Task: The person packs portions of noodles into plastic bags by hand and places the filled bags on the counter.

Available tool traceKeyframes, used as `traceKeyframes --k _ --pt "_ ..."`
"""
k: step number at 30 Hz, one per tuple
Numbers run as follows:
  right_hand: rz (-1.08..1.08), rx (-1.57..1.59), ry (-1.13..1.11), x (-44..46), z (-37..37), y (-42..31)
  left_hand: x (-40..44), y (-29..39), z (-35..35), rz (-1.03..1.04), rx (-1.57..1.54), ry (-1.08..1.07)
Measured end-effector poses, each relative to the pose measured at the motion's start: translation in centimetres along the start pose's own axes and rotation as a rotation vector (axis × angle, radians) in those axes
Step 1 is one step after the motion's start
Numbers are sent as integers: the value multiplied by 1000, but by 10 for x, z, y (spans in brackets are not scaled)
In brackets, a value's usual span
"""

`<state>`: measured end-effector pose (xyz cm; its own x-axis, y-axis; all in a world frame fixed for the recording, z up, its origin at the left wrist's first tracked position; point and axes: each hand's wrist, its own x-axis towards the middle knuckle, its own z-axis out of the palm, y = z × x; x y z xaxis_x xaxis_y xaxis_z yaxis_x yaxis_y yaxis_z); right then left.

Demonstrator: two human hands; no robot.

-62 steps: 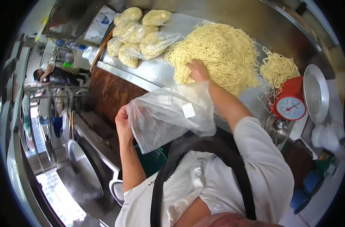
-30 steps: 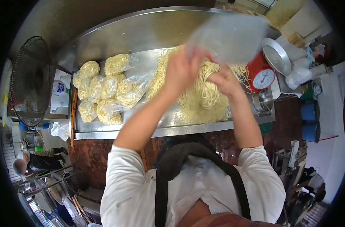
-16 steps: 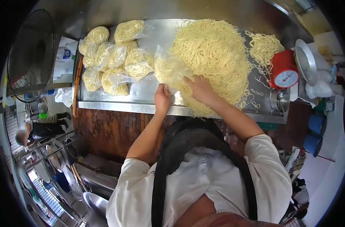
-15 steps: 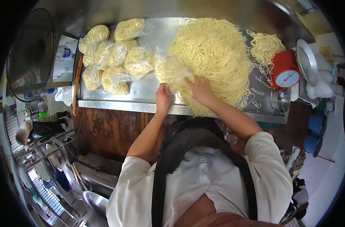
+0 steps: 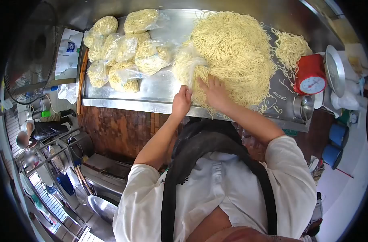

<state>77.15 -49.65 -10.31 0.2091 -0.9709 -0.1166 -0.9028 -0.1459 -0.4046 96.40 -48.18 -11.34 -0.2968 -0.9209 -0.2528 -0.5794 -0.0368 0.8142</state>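
Observation:
A clear plastic bag with pale yellow noodles in it lies against the left side of a large noodle heap. My left hand is closed on the near edge of this bag, by the front rim of the metal table. My right hand rests on the noodles just right of the bag, fingers stretched out and partly apart; its fingertips touch strands beside the bag's opening. Whether noodles lie under its palm is hidden.
Several filled noodle bags lie on the metal table to the left. At right are a smaller noodle pile, a red scale and a metal container. Wooden sticks lie along the left edge. A person is far left.
The camera view has shifted a little. The bag's side near my right hand now shows bare noodles at its opening. My right hand has stayed beside the bag, and my left hand still grips its edge.

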Motion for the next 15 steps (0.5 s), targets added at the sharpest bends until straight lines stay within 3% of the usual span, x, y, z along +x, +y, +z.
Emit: traceKeyframes --k 3,4,6,8,9,10,11,12,14,15 --pt "105 168 -302 28 18 13 -4 -13 23 116 136 -69" --pt "145 226 -404 35 23 18 -13 -2 28 182 39 -112" --pt "332 1233 -169 56 33 21 -28 25 34 318 -150 -199" --pt "302 1652 127 70 66 22 -20 70 27 412 -120 -268" --pt "197 1564 270 73 97 26 -16 83 26 456 -108 -302" --pt "97 1403 264 71 95 28 -2 77 25 420 -241 -327" --pt "2 1244 275 69 93 30 14 68 15 240 -283 -316" --pt "-65 1021 146 44 58 31 26 60 2 53 -322 -309" --pt "-176 562 -113 -15 1 39 41 69 -20 472 83 -112" --pt "-132 544 -52 -33 0 48 48 73 -23 675 285 -6"
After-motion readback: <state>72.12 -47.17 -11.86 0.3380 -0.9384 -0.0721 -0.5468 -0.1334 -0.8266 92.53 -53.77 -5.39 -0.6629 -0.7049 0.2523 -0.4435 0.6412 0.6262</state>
